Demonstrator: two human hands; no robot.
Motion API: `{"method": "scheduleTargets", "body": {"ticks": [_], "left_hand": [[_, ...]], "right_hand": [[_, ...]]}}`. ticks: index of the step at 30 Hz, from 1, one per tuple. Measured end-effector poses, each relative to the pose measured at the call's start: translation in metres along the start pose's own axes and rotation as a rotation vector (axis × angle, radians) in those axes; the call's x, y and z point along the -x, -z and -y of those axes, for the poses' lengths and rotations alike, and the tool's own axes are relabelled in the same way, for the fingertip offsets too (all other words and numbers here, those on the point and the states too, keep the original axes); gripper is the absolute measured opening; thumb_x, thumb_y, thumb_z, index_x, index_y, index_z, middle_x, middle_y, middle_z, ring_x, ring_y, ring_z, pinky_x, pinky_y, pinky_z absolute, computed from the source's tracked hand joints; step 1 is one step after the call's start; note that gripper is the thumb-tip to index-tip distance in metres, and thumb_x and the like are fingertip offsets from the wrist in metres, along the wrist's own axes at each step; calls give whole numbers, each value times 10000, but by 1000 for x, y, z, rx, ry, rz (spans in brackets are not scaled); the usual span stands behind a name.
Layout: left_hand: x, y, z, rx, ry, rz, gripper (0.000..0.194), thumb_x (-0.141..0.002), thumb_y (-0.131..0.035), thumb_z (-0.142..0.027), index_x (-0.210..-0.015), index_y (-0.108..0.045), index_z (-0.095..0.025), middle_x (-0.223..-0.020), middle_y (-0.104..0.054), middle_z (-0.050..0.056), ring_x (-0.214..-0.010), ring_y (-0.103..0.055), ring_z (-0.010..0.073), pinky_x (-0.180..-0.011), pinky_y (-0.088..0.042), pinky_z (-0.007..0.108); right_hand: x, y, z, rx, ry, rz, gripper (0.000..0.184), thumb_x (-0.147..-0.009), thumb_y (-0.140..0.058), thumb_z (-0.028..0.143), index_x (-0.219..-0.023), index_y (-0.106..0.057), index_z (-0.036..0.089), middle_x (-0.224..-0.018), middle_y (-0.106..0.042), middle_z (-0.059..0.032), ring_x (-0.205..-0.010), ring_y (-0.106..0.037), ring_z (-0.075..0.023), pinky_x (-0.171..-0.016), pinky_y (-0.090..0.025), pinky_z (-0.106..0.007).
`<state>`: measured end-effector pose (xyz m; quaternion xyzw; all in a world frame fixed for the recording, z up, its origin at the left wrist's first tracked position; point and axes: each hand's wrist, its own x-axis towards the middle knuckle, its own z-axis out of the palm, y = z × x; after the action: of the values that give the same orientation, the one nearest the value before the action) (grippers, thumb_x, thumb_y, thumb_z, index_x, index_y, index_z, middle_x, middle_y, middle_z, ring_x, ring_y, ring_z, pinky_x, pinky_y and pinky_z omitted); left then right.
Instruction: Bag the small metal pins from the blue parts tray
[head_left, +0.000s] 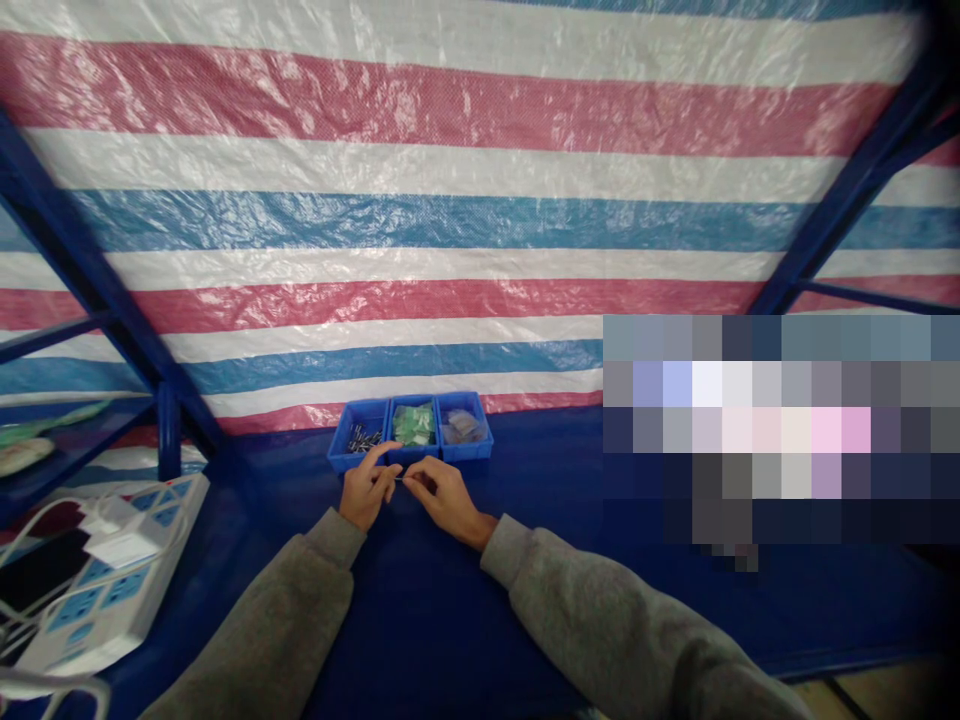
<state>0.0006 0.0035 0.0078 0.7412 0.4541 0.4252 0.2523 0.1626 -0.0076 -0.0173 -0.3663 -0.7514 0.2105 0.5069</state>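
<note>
Both hands are positioned over the counter [457, 620], near the front walls of three blue bins. The left hand [369, 492] is partly curled: its index finger is raised and extended toward the middle bin, while its thumb and another finger close on one end of a slender piece [400, 478]. The right hand [442, 495] holds the opposite end in a pinch, fingertips together. The slender piece therefore spans the narrow gap between the hands; its exact type is too small to determine.

The bins stand side by side in a row. The left bin [346, 464] contains small dark metal parts [364, 439]. The middle bin [424, 453] contains green packets [412, 424]. The right bin [471, 450] contains translucent plastic packets [463, 428].

At the left side, a white power strip [147, 597] with blue socket faces carries a white plug adapter [124, 537]. A striped tarpaulin [480, 222] hangs behind the counter between blue frame members [124, 320].
</note>
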Motion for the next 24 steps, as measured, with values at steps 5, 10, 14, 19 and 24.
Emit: {"method": "scheduleTargets", "body": {"ticks": [5, 10, 14, 19, 24], "left_hand": [[-1, -1, 5, 50, -9, 8, 356, -865, -448, -366, -1163, -491, -175, -499, -530, -67, -365, -436, 70, -408, -364, 171], [-2, -2, 12, -82, -142, -77, 227, -802, -557, -370, -858, -622, -159, -667, -615, 2, -499, -530, 87, -526, -444, 196], [-1, -2, 7, -198, -205, -39, 250, -835, -512, -359, -742, -624, -155, -604, -588, -2, -517, -521, 94, -538, -428, 199], [-1, 1, -1, -230, -239, 7, 315, -875, -445, -327, -687, -626, -151, -617, -600, 15, -570, -547, 108, -579, -435, 210], [-1, 2, -1, -200, -311, -57, 225, -860, -482, -278, -865, -676, -164, -836, -668, 54, -760, -609, 149, -720, -474, 252]], "right_hand": [[-1, 0, -1, -8, -46, -45, 165, -877, -469, 271, -835, -598, 177, -726, -569, -5, -631, -501, -119, -611, -387, -223], [-2, 2, -3, -19, -127, -136, 218, -899, -423, 297, -831, -587, 172, -707, -567, 4, -634, -512, -118, -617, -387, -222], [-2, 2, -3, -13, -138, -159, 241, -903, -407, 298, -815, -591, 170, -718, -574, -3, -651, -516, -122, -628, -391, -226], [-2, 2, -4, 2, -139, -164, 265, -907, -399, 317, -795, -588, 168, -717, -580, -10, -656, -521, -127, -630, -390, -225], [-2, 1, -4, 38, -113, -130, 276, -902, -432, 325, -734, -588, 171, -694, -578, -9, -645, -519, -126, -627, -385, -225]]}}
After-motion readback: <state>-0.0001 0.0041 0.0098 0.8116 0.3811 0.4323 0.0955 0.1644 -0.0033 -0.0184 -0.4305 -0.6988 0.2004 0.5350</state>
